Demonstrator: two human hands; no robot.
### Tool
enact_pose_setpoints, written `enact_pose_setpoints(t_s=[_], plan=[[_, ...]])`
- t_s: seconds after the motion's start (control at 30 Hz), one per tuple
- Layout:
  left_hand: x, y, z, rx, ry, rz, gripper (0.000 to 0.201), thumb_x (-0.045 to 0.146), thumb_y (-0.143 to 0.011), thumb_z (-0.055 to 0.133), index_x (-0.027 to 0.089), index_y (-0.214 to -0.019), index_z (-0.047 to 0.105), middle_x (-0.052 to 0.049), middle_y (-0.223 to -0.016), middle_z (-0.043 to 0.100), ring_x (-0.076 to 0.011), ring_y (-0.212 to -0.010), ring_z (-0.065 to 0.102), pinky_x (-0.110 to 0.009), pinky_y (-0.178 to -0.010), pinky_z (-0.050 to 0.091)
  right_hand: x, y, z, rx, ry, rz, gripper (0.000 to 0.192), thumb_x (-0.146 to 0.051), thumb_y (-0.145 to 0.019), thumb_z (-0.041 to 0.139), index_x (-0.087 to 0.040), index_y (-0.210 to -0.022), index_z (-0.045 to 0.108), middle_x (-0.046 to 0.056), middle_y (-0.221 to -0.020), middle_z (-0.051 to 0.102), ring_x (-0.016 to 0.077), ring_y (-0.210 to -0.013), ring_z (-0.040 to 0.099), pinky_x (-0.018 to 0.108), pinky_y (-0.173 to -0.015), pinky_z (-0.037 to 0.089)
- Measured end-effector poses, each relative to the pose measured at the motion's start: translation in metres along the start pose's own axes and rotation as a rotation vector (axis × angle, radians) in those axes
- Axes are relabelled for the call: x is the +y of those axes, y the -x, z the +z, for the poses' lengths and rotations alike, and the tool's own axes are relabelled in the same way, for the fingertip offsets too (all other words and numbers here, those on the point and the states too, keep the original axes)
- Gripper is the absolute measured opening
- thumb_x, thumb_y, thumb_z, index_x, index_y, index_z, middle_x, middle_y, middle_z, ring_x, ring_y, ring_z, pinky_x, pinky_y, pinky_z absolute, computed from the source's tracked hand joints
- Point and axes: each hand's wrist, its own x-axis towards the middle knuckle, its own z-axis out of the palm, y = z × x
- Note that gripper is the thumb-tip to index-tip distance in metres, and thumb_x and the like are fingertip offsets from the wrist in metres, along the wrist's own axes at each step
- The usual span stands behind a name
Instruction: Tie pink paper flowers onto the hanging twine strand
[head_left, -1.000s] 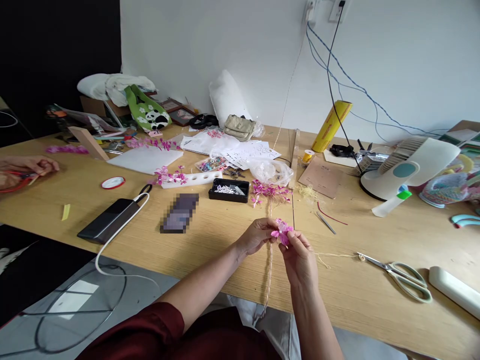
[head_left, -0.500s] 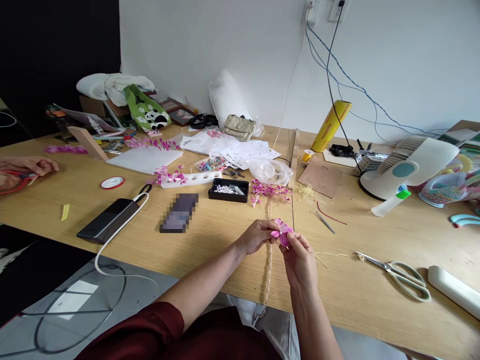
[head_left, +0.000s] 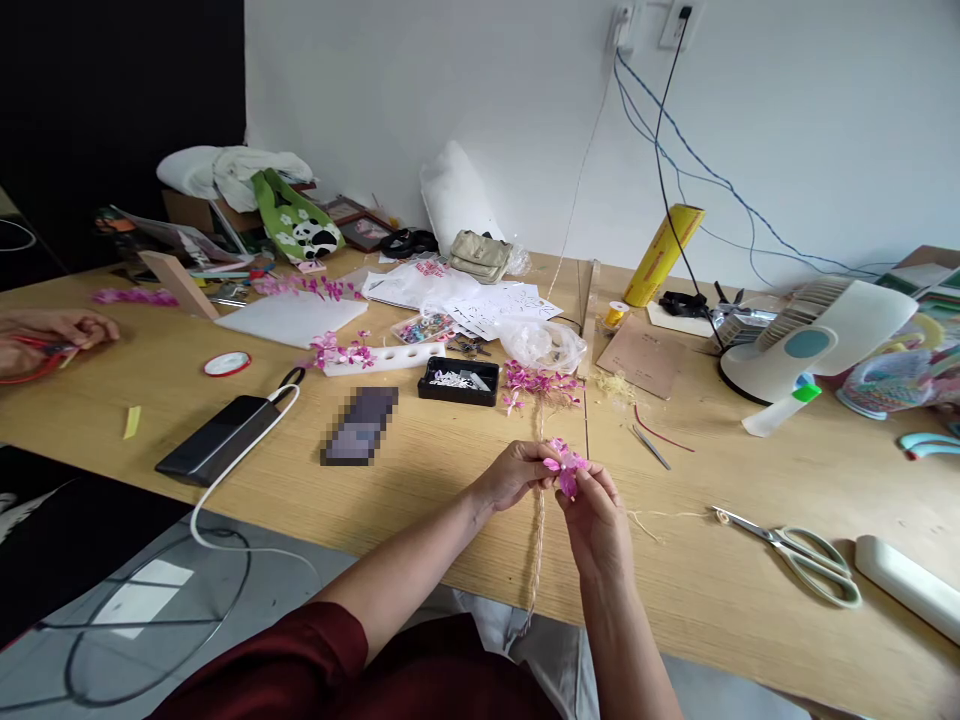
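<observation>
Flower (head_left: 566, 468) pinched between left hand (head_left: 517, 475) and right hand (head_left: 596, 515), above bench (head_left: 420, 500), at top of twine (head_left: 538, 545). Attachment apparently unfinished; more flowers (head_left: 536, 383) lying beyond, scissors (head_left: 806, 553) untouched.

A pale wood-grain surface (head_left: 420, 500) with a smooth, matt finish. On it lie small pink flowers (head_left: 566, 467) that look like thin paper or fabric, a rough, fibrous straw-coloured twine (head_left: 537, 540), scissors (head_left: 795, 548) with shiny metal blades and matt plastic handles, a glossy black phone (head_left: 217, 440), and a smooth white plastic fan (head_left: 817, 330).
</observation>
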Motion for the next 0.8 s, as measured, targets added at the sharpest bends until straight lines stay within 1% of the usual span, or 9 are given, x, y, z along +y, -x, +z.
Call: enact_pose_setpoints(t_s=[0.07,0.13,0.2,0.3,0.43,0.6,0.73,0.8], plan=[[0.001,0.0,0.0,-0.012,0.002,0.015,0.019,0.026,-0.06,0.073,0.01,-0.065,0.065,0.001,-0.06,0.052,-0.0053,-0.049,0.045,-0.021,-0.051,0.03,-0.004,-0.001,-0.001,-0.007,0.058,-0.017,0.018,-0.027,-0.063,0.07,-0.022,-0.076,0.061,-0.001,-0.078,0.06,0.0096,-0.065,0.052,0.022,-0.058,0.041],[0.001,0.0,0.0,-0.016,-0.009,0.019,0.018,0.026,-0.06,0.073,0.01,-0.065,0.064,0.001,-0.06,0.051,-0.0057,-0.05,0.045,-0.021,-0.052,0.031,-0.01,-0.003,-0.002,-0.011,0.159,-0.068,0.025,-0.029,-0.062,0.071,-0.022,-0.083,0.062,0.0,-0.085,0.062,0.012,-0.07,0.054,0.024,-0.06,0.041],[0.001,0.001,-0.001,-0.008,-0.027,0.016,0.02,0.026,-0.059,0.074,0.01,-0.065,0.064,0.001,-0.06,0.051,-0.0061,-0.051,0.045,-0.021,-0.052,0.031,-0.016,-0.005,-0.003,-0.013,0.287,-0.129,0.028,-0.031,-0.059,0.072,-0.021,-0.084,0.062,0.002,-0.085,0.063,0.0141,-0.072,0.055,0.025,-0.061,0.041],[-0.001,0.0,-0.003,-0.015,-0.042,0.007,0.02,0.027,-0.06,0.073,0.01,-0.065,0.064,0.0,-0.061,0.052,-0.0061,-0.051,0.044,-0.021,-0.051,0.03,-0.026,-0.008,-0.004,-0.06,0.456,-0.171,0.026,-0.034,-0.057,0.074,-0.019,-0.076,0.062,0.002,-0.076,0.062,0.015,-0.069,0.053,0.026,-0.062,0.04],[-0.003,0.0,-0.003,-0.03,-0.08,-0.03,0.022,0.03,-0.059,0.073,0.011,-0.068,0.065,0.0,-0.056,0.05,-0.0066,-0.05,0.043,-0.021,-0.049,0.028,-0.037,-0.011,-0.004,-0.168,0.596,-0.12,0.022,-0.033,-0.06,0.073,-0.019,-0.07,0.06,-0.001,-0.063,0.057,0.0121,-0.059,0.047,0.024,-0.056,0.037],[-0.002,0.001,-0.001,-0.046,-0.124,-0.048,0.026,0.033,-0.057,0.074,0.011,-0.067,0.065,0.001,-0.053,0.048,-0.0063,-0.049,0.04,-0.021,-0.049,0.027,-0.043,-0.016,-0.006,-0.251,0.58,-0.077,0.019,-0.03,-0.061,0.073,-0.019,-0.072,0.061,-0.001,-0.065,0.057,0.0124,-0.061,0.048,0.024,-0.057,0.037],[-0.002,0.001,-0.001,-0.08,-0.126,-0.056,0.025,0.034,-0.059,0.073,0.011,-0.062,0.062,0.002,-0.051,0.046,-0.0057,-0.047,0.038,-0.021,-0.048,0.026,-0.041,-0.019,-0.007,-0.316,0.538,-0.04,0.015,-0.028,-0.063,0.071,-0.019,-0.072,0.063,-0.002,-0.063,0.057,0.0111,-0.06,0.047,0.023,-0.057,0.036],[-0.001,0.001,0.0,-0.098,-0.122,-0.056,0.025,0.033,-0.059,0.072,0.011,-0.06,0.061,0.002,-0.051,0.046,-0.0053,-0.047,0.037,-0.021,-0.048,0.025,-0.039,-0.019,-0.007,-0.319,0.524,-0.029,0.014,-0.027,-0.063,0.071,-0.019,-0.072,0.064,-0.002,-0.062,0.057,0.0101,-0.057,0.046,0.023,-0.056,0.036]])
